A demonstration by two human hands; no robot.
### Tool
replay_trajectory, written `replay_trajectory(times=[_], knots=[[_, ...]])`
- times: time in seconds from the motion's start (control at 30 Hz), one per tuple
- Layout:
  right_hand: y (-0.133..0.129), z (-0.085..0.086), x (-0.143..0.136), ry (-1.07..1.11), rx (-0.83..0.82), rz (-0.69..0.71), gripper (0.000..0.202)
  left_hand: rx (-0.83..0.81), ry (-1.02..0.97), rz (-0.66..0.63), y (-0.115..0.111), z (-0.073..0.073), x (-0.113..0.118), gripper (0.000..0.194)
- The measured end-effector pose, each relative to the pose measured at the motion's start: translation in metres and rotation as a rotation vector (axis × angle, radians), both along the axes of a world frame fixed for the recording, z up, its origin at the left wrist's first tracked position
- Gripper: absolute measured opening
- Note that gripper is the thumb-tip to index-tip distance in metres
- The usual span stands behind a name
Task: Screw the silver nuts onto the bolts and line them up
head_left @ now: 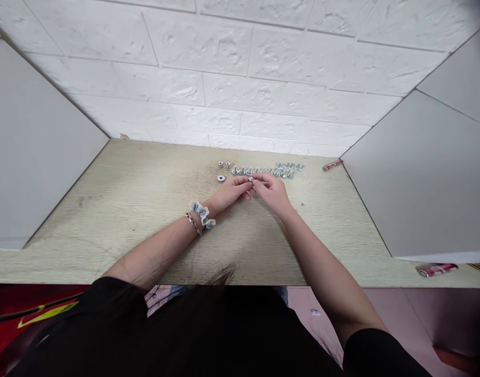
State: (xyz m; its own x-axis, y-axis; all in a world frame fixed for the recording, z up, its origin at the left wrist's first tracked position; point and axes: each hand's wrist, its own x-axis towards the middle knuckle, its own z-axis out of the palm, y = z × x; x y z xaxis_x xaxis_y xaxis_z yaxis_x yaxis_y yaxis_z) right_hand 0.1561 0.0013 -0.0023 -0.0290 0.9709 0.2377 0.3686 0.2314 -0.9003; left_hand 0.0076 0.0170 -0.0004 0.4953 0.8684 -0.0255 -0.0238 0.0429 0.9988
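My left hand and my right hand meet at the middle of the table, fingertips pinched together around a small silver metal fastener. Fingers cover part of it, so its exact kind is unclear. Just left of my fingers lies a round metal washer. Behind it sit two small nuts. A row of bolts with washers stands right behind my hands and is partly hidden by them. Farther right is a cluster of loose bolts.
The wooden table ends at a white brick wall. Grey panels close in both sides. A red battery lies by the right panel, and another red cylinder near the front right edge. Dark crumbs dot the tabletop.
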Motion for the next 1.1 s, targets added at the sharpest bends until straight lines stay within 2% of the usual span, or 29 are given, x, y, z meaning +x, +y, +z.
replay_trajectory(times=[0.33,0.53,0.63,0.9,1.1], knots=[[0.0010,0.0018,0.0028,-0.021,-0.005,-0.043,0.021,0.026,0.041,-0.021,-0.0012,0.0018,-0.0004,0.026],[0.0025,-0.0018,0.0040,-0.024,0.041,0.067,0.024,0.125,0.150,-0.060,0.0013,-0.0037,-0.0025,0.023],[0.0031,-0.0021,0.0045,-0.043,0.061,0.072,0.023,0.134,0.141,-0.085,0.0028,-0.0067,-0.0026,0.024],[0.0017,0.0019,0.0045,-0.036,0.061,-0.002,0.023,-0.015,-0.022,0.003,0.0007,-0.0035,0.0014,0.030],[0.0031,0.0008,0.0049,-0.038,0.052,-0.018,0.019,-0.057,-0.021,0.025,0.0007,-0.0013,0.0008,0.027]])
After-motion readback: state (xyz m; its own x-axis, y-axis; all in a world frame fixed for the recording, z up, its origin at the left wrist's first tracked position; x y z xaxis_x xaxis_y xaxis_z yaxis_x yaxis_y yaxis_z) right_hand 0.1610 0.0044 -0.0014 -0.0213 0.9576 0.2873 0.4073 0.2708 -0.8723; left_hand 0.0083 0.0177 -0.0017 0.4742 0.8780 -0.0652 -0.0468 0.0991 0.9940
